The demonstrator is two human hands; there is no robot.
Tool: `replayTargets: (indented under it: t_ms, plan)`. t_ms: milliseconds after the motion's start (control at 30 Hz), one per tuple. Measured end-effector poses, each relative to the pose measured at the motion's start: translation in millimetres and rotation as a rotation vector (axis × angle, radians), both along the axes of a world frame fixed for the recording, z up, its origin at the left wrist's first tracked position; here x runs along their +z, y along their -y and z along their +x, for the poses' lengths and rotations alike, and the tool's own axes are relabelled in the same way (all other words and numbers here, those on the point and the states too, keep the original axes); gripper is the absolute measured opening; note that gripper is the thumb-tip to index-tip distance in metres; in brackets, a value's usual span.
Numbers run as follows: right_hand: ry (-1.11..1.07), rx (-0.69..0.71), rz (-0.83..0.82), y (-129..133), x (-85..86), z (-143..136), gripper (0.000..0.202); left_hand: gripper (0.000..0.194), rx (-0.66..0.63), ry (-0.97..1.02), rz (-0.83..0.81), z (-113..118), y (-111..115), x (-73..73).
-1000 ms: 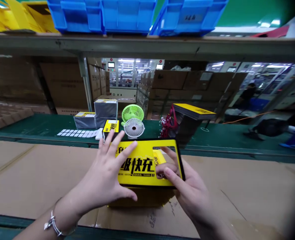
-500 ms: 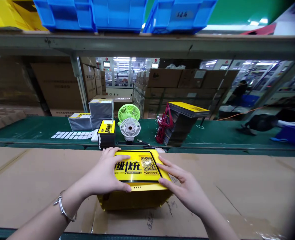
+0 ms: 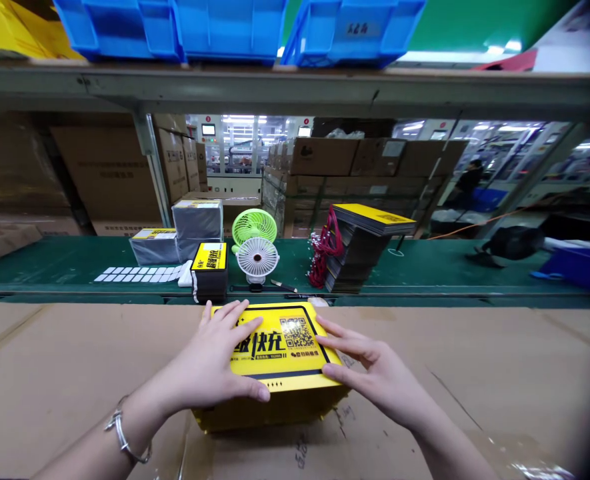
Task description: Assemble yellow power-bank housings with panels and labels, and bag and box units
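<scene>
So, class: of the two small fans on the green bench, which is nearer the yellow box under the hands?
The white fan: it stands nearer the yellow box, in front of the green fan, which it partly hides.

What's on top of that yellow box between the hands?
A black-bordered panel with lettering and a QR code. The left hand covers much of its left end; anything underneath is hidden.

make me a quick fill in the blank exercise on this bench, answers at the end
The left hand and right hand touch a box whose top is mostly coloured ____.
The bracelet is worn on the ____ wrist.
The white fan stands in front of the ____ fan.
Missing words: yellow; left; green.
</scene>
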State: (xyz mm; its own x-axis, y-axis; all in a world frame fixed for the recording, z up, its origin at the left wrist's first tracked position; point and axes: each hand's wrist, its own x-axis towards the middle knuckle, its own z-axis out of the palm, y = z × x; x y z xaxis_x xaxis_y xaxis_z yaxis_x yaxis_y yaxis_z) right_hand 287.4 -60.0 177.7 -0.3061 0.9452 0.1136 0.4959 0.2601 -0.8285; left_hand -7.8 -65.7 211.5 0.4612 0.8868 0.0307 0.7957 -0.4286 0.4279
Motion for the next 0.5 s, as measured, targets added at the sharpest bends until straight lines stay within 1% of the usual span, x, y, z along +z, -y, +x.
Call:
replayTargets:
  t_ms: [33, 100, 167, 233, 267, 300, 333, 400, 433, 467, 500]
  plan:
    - [0.038, 0.019, 0.011, -1.2, 2.5, 1.4, 0.054, 0.092, -0.006, -0.001, -0.002, -5.7, 1.9, -4.0]
    - [0.072, 0.074, 0.025, -6.9, 5.5, 5.5, 0.075, 0.084, 0.013, 0.028, -0.018, -20.0, 6.2, -12.0]
    - [0.026, 0.165, -0.005, -17.9, 5.8, 9.0, 0.096, 0.083, 0.063, 0.067, -0.045, -34.9, 10.3, -18.7]
    - [-0.065, 0.255, -0.076, -33.8, 4.7, 8.1, 0.104, 0.083, 0.109, 0.086, -0.058, -45.8, 13.5, -23.2]
    - [-0.106, 0.273, -0.109, -42.9, 4.3, 5.1, 0.102, 0.082, 0.123, 0.084, -0.055, -48.5, 14.6, -24.6]
    - [-0.124, 0.252, -0.125, -52.1, 4.1, 0.4, 0.094, 0.081, 0.130, 0.075, -0.047, -48.8, 15.3, -25.3]
    - [-0.091, 0.187, -0.102, -60.7, 4.5, -6.1, 0.080, 0.079, 0.137, 0.062, -0.031, -46.9, 15.7, -25.5]
    - [0.073, -0.006, 0.019, -72.9, 6.9, -23.3, 0.050, 0.077, 0.166, 0.028, 0.017, -36.7, 15.1, -24.6]
    - [0.174, -0.092, 0.094, -75.2, 8.9, -33.3, 0.045, 0.077, 0.184, 0.011, 0.045, -29.2, 14.1, -23.6]
    - [0.279, -0.148, 0.169, -74.4, 11.2, -43.8, 0.046, 0.077, 0.195, -0.004, 0.069, -20.7, 12.6, -22.3]
    - [0.371, -0.158, 0.243, -70.4, 13.6, -54.4, 0.046, 0.077, 0.189, -0.019, 0.087, -11.7, 10.8, -20.9]
